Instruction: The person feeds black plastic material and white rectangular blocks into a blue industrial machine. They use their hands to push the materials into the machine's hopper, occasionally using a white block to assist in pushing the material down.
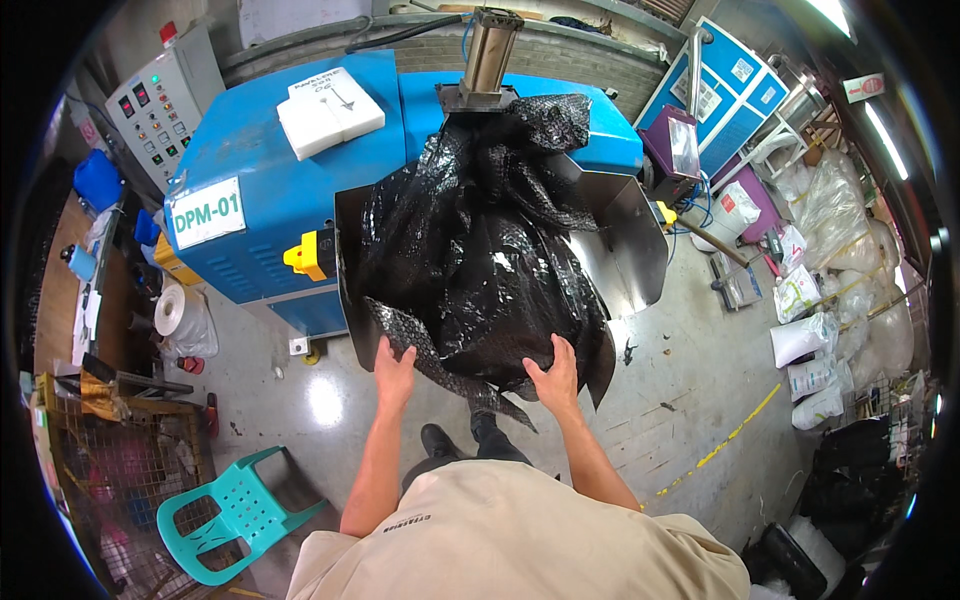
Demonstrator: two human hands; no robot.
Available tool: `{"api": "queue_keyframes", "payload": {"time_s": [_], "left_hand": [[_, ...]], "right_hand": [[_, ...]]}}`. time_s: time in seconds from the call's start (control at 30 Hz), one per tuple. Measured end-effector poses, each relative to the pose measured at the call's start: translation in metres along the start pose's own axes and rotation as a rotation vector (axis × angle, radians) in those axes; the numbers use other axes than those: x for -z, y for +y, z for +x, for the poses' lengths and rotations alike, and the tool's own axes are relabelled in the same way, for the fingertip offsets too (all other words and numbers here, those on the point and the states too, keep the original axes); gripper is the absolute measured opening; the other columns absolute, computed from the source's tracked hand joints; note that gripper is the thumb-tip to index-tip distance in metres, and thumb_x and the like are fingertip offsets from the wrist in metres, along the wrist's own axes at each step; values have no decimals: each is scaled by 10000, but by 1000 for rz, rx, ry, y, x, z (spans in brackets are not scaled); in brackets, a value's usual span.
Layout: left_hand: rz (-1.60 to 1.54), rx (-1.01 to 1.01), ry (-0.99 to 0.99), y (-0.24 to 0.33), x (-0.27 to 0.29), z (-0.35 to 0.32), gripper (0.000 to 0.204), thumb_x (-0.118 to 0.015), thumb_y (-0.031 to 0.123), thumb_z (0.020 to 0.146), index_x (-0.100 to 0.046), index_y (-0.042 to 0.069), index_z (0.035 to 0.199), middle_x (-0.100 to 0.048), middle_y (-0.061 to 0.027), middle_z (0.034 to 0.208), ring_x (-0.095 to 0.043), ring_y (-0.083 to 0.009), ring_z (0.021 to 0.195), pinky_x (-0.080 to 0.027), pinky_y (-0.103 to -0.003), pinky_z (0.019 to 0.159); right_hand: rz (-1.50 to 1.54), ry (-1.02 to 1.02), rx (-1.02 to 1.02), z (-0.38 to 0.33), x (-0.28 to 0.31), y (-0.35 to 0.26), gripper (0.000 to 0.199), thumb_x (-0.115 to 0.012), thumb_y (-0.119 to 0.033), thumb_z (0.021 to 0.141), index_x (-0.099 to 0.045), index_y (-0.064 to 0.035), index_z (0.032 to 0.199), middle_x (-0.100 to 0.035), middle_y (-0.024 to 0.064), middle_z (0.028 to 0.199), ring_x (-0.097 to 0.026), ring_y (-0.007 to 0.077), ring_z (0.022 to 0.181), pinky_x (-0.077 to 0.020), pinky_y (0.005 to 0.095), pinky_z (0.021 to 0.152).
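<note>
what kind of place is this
Probably a factory floor: a blue machine whose metal hopper holds black plastic sheeting, a grey control cabinet with lit indicators, and bags piled at right.

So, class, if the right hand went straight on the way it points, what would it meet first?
Most likely the black plastic, just ahead of the right hand; whether they touch is unclear.

From where I stand, the person's left hand (394, 374) and right hand (557, 384), thumbs spread from fingers, are at the near edge of a crumpled, glossy black plastic sheet (500, 275). It heaps inside an open grey metal chute (638, 235) against a big blue metal machine (285, 165); a teal plastic chair (238, 503) stands leftward.
</note>
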State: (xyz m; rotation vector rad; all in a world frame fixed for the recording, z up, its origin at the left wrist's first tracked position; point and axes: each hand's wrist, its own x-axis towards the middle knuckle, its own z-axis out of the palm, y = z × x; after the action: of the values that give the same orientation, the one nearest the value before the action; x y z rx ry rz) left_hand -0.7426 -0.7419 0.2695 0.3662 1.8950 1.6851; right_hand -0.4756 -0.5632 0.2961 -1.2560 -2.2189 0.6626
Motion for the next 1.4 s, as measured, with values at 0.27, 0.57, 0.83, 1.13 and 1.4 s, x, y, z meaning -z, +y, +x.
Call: {"api": "queue_keyframes", "payload": {"time_s": [0.27,0.57,0.83,1.13,1.4], "left_hand": [[16,-6,-13,-2,-1,0,604,-718,75,938,-457,-58,1466,-661,-157,1291,-629,-237,1185,-472,-365,1044],[-42,-30,-21,4,-15,-7,397,-721,69,943,-546,-24,1286,-682,-78,1136,-630,-159,1031,-491,-311,924],[-147,19,-108,-9,-13,-1,748,-717,56,935,-325,-72,1559,-590,-190,1420,-619,-244,1231,-491,-360,1061],[-194,27,-177,-17,-25,-9,810,-716,38,934,-277,10,1614,-521,-230,1503,-585,-278,1284,-482,-391,1086],[-246,51,-203,-12,-27,-16,811,-702,-4,930,-274,16,1618,-515,-210,1515,-572,-275,1300,-466,-391,1104]], "right_hand": [[-6,-19,-8,-1,1,-1,787,-827,-297,858,-469,33,1477,-481,270,1498,-458,432,1399,-378,472,1181],[-14,-21,-25,0,-1,-5,795,-822,-298,862,-463,42,1485,-447,283,1540,-430,441,1428,-366,479,1195],[-22,-15,4,-1,-5,-9,804,-822,-294,844,-465,47,1478,-450,306,1533,-433,464,1417,-377,500,1180],[-28,-18,49,0,-7,-18,809,-818,-302,846,-460,41,1486,-439,312,1535,-435,468,1412,-382,511,1170],[-37,-33,37,-1,-2,-23,814,-805,-286,852,-438,20,1511,-413,297,1563,-402,456,1442,-355,508,1193]]}}
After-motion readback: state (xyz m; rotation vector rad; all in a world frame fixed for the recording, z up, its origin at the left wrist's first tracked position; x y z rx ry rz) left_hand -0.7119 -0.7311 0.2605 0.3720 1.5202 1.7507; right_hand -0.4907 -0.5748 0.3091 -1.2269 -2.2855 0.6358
